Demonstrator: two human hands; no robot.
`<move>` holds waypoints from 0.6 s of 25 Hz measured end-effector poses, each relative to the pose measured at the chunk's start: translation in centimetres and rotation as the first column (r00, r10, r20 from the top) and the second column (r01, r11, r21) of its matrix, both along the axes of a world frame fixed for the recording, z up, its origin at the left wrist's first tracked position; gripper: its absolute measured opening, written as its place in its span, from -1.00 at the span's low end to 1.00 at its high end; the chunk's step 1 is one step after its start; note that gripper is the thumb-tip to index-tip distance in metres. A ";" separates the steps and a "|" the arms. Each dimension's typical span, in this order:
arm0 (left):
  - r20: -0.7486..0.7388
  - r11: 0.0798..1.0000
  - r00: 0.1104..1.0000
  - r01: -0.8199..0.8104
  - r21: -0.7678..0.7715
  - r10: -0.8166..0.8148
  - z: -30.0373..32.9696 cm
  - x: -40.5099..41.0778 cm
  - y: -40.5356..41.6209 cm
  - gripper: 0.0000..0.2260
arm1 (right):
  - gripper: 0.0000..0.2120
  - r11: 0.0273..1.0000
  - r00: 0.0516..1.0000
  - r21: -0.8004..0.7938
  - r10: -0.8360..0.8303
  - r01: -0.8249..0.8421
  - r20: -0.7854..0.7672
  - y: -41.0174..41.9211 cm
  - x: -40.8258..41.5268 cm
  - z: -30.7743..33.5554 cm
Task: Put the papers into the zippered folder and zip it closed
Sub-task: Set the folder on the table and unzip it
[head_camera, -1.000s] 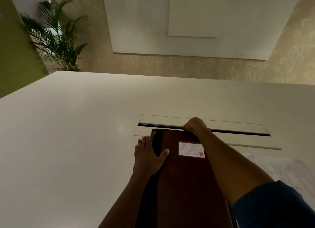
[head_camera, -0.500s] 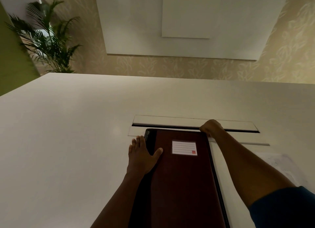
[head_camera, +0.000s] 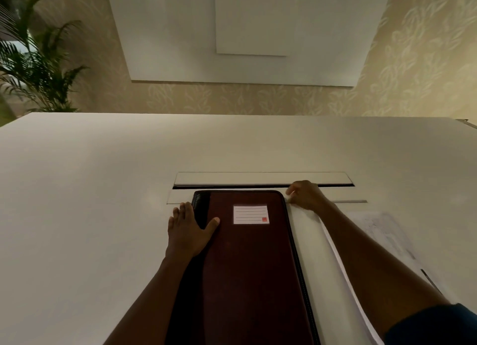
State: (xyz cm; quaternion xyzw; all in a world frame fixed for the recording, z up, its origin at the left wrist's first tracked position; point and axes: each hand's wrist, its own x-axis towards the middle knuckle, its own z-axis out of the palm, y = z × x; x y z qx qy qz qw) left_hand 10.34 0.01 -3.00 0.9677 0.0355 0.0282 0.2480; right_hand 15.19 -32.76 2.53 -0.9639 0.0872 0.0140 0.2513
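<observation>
I see the dark maroon zippered folder (head_camera: 247, 262) lying flat and closed on the pale, smooth table (head_camera: 85, 215), running lengthwise from the near edge toward the far side, with a white lined label (head_camera: 251, 214) stuck near its far end. My left hand (head_camera: 188, 231) lies flat and spread on the folder's far left part, fingers over the black spine strip and onto the table beside it, thumb angled across the maroon cover; it grips nothing, only presses down. My right hand (head_camera: 305, 195) sits at the folder's far right corner, fingers curled tight together as if pinching something small at the zipper line, though I cannot tell whether the pull itself is between them. The black zipper track (head_camera: 299, 262) runs down the folder's right edge and looks shut along the stretch I can see. Just right of the folder, partly under my right forearm, lies a white sheet of paper (head_camera: 382, 231) with faint print, still out on the table. Beyond the folder's far end a long narrow cable slot (head_camera: 260, 181) is set into the table. A potted palm (head_camera: 33, 61) stands far left, against patterned wallpaper.
</observation>
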 end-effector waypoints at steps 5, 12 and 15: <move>-0.010 1.000 1.000 0.005 0.000 -0.005 0.3 -0.2 -0.1 -0.07 | -0.78 0.987 0.986 0.096 0.116 -0.128 0.121 0.3 -1.2 -1.9; -0.006 1.000 1.000 0.004 -0.005 -0.004 0.2 -0.1 -0.1 -0.07 | -0.84 0.985 0.963 0.172 -0.050 0.004 0.264 1.2 -2.1 -3.1; -0.013 1.000 1.000 0.007 -0.016 -0.007 0.3 -0.1 0.0 -0.07 | -0.81 0.990 0.950 0.142 -0.065 0.022 0.307 1.5 -2.5 -3.5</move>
